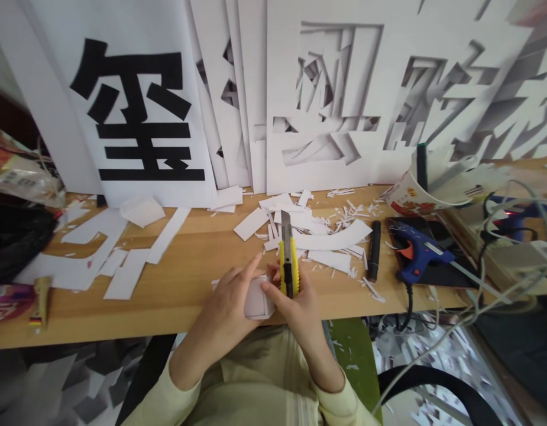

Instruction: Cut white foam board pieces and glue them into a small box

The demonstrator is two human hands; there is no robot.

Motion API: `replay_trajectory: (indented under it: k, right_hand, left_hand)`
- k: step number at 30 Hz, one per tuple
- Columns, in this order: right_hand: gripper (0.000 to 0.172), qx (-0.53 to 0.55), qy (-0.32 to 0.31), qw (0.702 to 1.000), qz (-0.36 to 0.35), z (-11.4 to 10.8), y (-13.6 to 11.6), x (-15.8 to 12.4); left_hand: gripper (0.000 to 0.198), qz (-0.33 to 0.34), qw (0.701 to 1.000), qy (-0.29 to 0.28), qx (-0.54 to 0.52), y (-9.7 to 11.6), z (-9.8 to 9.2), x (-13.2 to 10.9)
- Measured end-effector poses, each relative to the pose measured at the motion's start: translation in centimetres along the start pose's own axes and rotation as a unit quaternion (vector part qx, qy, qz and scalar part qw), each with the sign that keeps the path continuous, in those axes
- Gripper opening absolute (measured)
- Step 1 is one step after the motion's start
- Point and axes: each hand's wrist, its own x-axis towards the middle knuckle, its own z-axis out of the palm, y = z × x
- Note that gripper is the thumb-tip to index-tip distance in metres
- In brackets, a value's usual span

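Light diffuse, moderately bright across wooden surface (188, 254). Soft shadows inside cut-out white board (321, 176). Wide-angle stretch toward frame edges; corners blurred, lower left dim.

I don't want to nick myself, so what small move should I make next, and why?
I'd probably set the yellow utility knife down first: its blade is exposed, and your right hand grips it while also touching the small white piece that your left hand holds.
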Motion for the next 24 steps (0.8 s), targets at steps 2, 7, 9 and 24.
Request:
replay_trajectory:
  k: [2,7,9,24]
  right_hand:
    - [0.038,-0.006,-0.014,1.000,-0.003,-0.1,0.3,0.0]
    - [0.027,-0.022,-0.010,0.999,-0.022,-0.1,0.5,-0.2]
    - [0.022,-0.033,-0.009,0.999,-0.037,0.0,0.3,-0.2]
    - [0.069,-0.227,-0.075,0.970,-0.041,-2.9,0.7,-2.9]
  left_hand:
    - [0.073,0.010,1.000,0.004,0.020,0.0,0.0,0.1]
    - [0.078,0.050,0.994,-0.036,0.086,-0.8,-1.1,0.0]
    - [0.088,0.040,0.993,-0.036,0.107,-1.5,-1.7,-0.5]
    - [0.080,0.028,0.995,-0.063,0.066,-4.3,-3.0,-0.9]
